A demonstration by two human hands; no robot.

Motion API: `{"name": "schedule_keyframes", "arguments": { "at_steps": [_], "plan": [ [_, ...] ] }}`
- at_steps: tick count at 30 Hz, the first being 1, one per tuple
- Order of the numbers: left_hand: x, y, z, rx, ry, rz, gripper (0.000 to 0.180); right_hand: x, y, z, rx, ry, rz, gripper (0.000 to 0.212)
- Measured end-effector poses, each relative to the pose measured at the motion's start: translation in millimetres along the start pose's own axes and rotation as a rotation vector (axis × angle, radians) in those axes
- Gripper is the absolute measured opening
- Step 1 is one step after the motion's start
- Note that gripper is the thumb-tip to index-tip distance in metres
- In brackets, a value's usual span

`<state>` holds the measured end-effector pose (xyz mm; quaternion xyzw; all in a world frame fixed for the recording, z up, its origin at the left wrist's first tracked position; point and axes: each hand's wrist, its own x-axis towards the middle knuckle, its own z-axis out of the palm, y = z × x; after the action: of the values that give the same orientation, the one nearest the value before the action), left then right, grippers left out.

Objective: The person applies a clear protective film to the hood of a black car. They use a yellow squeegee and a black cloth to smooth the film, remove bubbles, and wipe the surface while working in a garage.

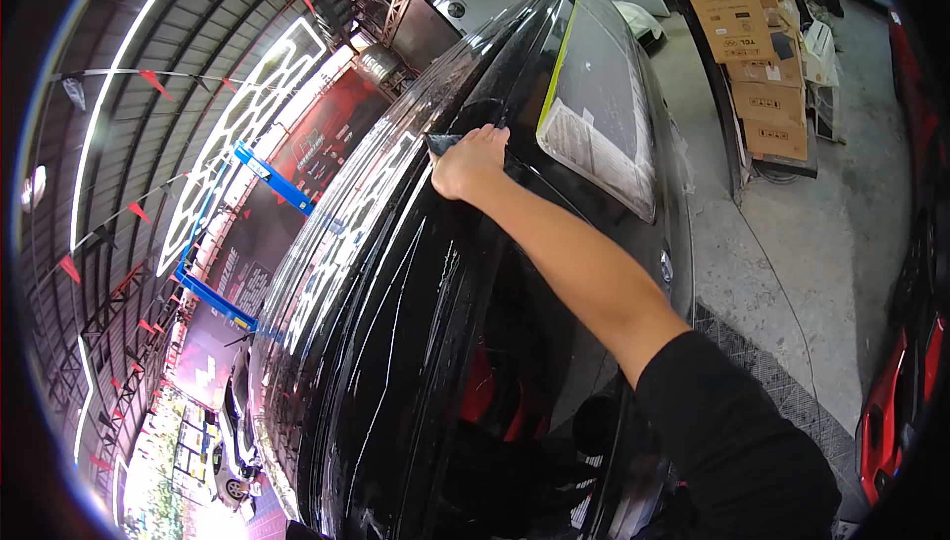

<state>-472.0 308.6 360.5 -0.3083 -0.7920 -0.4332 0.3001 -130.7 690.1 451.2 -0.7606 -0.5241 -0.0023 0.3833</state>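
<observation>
My right hand [473, 162] reaches far out over the glossy black roof of a car [396, 312], with the arm in a black sleeve coming from the lower right. Its fingers are closed round a small dark grey, flat-edged pad [442, 143], pressed against the roof. Most of this pad is hidden under the palm, so whether it is cloth, sponge or a scraper cannot be told. Just right of the hand, a car window [604, 95] is covered with whitish sheeting, and yellow-green tape [560, 60] runs along its upper edge. My left hand is out of view.
Stacked cardboard boxes [762, 75] stand at the far right. A red car [896, 411] is parked along the right rim, across the concrete floor [747, 243] with its dark grid mat [757, 372]. Blue lift arms [272, 179] show beyond the roof on the left.
</observation>
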Motion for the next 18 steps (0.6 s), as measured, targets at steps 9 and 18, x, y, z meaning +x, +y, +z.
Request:
{"name": "schedule_keyframes", "arguments": {
  "at_steps": [9,18],
  "plan": [
    [2.5,-1.1,7.9,0.089,0.117,-0.043,0.082,21.8,12.9,28.0,0.152,0.134,0.0,0.079],
    [1.8,-9.9,5.3,0.434,0.015,0.241,0.037,-269.5,-34.5,-0.6,0.422,0.091,-0.871,0.091]
  ]
}}
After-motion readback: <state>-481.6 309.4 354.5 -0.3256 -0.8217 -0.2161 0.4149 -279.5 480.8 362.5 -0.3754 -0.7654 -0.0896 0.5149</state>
